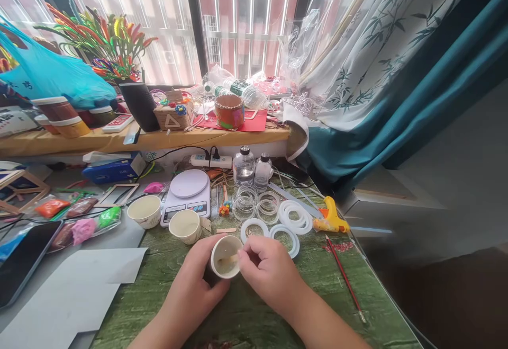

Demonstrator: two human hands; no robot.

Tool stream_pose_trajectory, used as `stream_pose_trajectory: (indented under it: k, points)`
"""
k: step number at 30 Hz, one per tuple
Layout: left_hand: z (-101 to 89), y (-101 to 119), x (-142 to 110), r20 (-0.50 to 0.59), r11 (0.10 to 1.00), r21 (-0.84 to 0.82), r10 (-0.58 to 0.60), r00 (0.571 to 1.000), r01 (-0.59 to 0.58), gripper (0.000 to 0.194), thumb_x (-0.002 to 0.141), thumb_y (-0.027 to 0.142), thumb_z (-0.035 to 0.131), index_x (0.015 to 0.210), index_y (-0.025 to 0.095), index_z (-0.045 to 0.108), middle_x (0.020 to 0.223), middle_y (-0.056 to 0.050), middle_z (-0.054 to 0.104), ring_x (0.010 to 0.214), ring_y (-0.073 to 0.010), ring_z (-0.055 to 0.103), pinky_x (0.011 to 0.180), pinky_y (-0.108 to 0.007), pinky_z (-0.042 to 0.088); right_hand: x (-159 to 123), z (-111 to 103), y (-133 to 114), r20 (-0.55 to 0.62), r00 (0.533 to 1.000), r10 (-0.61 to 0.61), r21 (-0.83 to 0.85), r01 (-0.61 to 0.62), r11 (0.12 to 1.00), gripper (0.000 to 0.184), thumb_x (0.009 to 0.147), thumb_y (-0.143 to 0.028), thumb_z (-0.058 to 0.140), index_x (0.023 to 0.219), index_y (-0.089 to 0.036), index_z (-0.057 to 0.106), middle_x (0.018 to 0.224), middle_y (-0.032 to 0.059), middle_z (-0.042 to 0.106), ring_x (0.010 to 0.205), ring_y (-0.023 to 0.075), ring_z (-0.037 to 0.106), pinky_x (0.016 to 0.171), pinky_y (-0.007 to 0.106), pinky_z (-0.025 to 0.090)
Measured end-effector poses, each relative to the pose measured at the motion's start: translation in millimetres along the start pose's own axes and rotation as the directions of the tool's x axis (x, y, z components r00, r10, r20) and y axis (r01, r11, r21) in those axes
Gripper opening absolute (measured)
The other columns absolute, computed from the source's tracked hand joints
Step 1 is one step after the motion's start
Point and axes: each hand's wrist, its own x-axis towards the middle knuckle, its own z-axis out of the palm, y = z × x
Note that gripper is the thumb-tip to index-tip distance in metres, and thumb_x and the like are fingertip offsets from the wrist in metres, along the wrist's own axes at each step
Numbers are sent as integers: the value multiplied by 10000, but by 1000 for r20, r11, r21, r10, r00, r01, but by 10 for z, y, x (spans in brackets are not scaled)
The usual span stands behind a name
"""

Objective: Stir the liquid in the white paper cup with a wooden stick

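Note:
My left hand [194, 285] is wrapped round a small white paper cup [224, 257] that holds pale liquid, tilted toward me over the green table mat [317, 280]. My right hand [268, 268] is closed in a pinch on a wooden stick [229, 258] whose end dips into that cup. Two more paper cups [185, 225] [145, 211] stand just beyond, left of my hands. White ring moulds [294, 216] and clear ring moulds [245, 204] lie right behind the cup.
A white kitchen scale [186, 194] and two small bottles [252, 168] stand behind the cups. A yellow glue gun [332, 218] and a red paintbrush [344, 278] lie to the right. Grey card sheets [75, 291], a phone [24, 264] and clay packets [85, 227] fill the left. A cluttered shelf [138, 138] runs under the window.

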Motion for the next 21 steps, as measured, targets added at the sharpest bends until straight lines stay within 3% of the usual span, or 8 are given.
stream_pose_trajectory:
  k: [3, 8, 12, 15, 19, 21]
  points:
    - [8, -11, -6, 14, 1000, 5, 3, 1000, -3, 681, 796, 94, 646, 1421, 354, 581, 1394, -51, 721, 1285, -324, 696, 1098, -524, 579, 1, -23, -8, -79, 997, -6, -8, 5, 1000, 261, 947, -314, 523, 702, -221, 512, 664, -15, 541, 640, 153, 482, 609, 297, 326]
    - [59, -83, -18, 12, 1000, -5, 16, 1000, -16, 683, 804, 103, 644, 1441, 337, 564, 1404, -65, 712, 1285, -324, 691, 1105, -506, 570, 8, -71, -14, -13, 1000, -14, 16, 14, 1000, 253, 920, -280, 533, 682, -227, 466, 642, -31, 489, 611, 142, 446, 584, 291, 309]
    - [79, -118, -32, 17, 1000, 0, 14, 1000, -14, 694, 814, 107, 639, 1457, 351, 552, 1437, -53, 694, 1319, -320, 670, 1130, -503, 550, 16, -60, 0, -30, 997, -70, -107, 66, 992, 280, 931, -275, 513, 674, -231, 411, 645, -27, 467, 616, 145, 422, 595, 306, 279]
    - [83, -120, -36, 11, 1000, -3, 11, 1000, -10, 689, 825, 123, 640, 1463, 364, 542, 1445, -42, 690, 1323, -315, 669, 1126, -503, 555, 17, -54, 4, 9, 1000, -2, -55, 3, 998, 280, 919, -279, 535, 667, -231, 423, 632, -34, 467, 604, 141, 421, 577, 297, 278]
    - [84, -112, -28, 11, 1000, -3, 9, 1000, -9, 678, 840, 134, 647, 1471, 355, 539, 1455, -54, 685, 1331, -322, 666, 1134, -515, 551, 26, -81, -3, -27, 1000, 6, -66, -8, 998, 265, 939, -303, 523, 691, -227, 469, 668, -20, 508, 642, 154, 459, 608, 300, 309]
    - [73, -96, -21, 8, 1000, 0, 17, 1000, -17, 673, 841, 127, 646, 1470, 345, 544, 1450, -64, 688, 1328, -324, 671, 1129, -514, 556, 32, -94, -2, 20, 999, 25, -35, -25, 999, 265, 926, -296, 537, 681, -228, 461, 651, -28, 494, 625, 148, 447, 596, 295, 310]
